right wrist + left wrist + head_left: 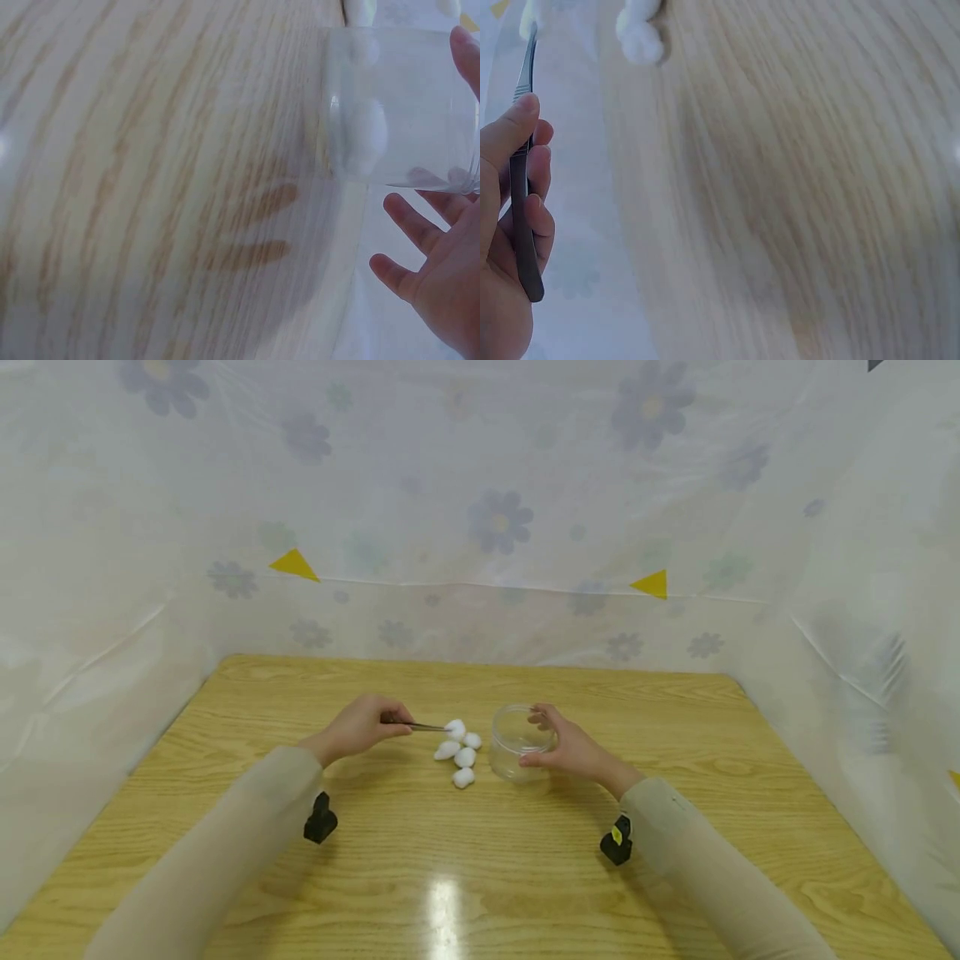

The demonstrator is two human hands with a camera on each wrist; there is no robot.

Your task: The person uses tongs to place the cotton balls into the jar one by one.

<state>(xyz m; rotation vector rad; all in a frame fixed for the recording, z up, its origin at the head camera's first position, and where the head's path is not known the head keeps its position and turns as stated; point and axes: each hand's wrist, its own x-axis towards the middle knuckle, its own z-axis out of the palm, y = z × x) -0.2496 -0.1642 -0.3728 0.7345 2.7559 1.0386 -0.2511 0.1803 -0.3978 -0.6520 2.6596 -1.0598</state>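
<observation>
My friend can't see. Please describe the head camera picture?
A left hand holds metal tweezers touching a white cotton ball. Four more cotton balls lie close by on a wooden table, and a right hand holds a clear jar beside them.

We record the left hand (496, 251) at the left edge of the frame, its fingers (544, 229) curled round metal tweezers (526, 247). The tips meet a white tuft (528, 16) at upper left. We note further white tufts (641, 43), cropped at the top. Wood-grained tabletop (780, 187) fills centre and right; a pale sheet (577, 217) lies left of it.
</observation>
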